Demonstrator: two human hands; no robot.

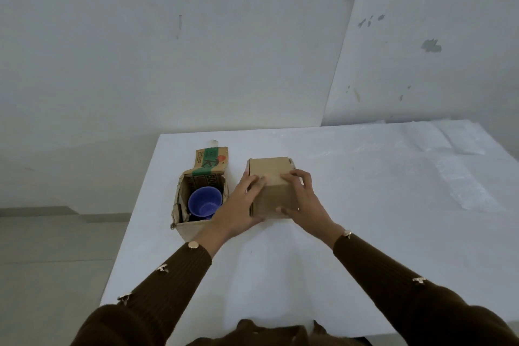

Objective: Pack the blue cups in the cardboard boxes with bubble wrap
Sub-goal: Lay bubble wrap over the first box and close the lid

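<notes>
A plain cardboard box [270, 174] with its top flaps folded down stands mid-table. My left hand [241, 205] lies against its left side with fingers reaching onto the top. My right hand [302, 199] grips its right front corner, fingers on the top flap and thumb on the front face. To the left stands an open cardboard box [193, 229] with a green-printed flap raised at the back. A blue cup [205, 202] sits upright inside it.
The white table [280, 275] has its left edge just beside the open box. Sheets of clear bubble wrap [460, 177] lie at the far right. A white roll end [212, 142] peeks out behind the raised flap. A grey wall stands behind.
</notes>
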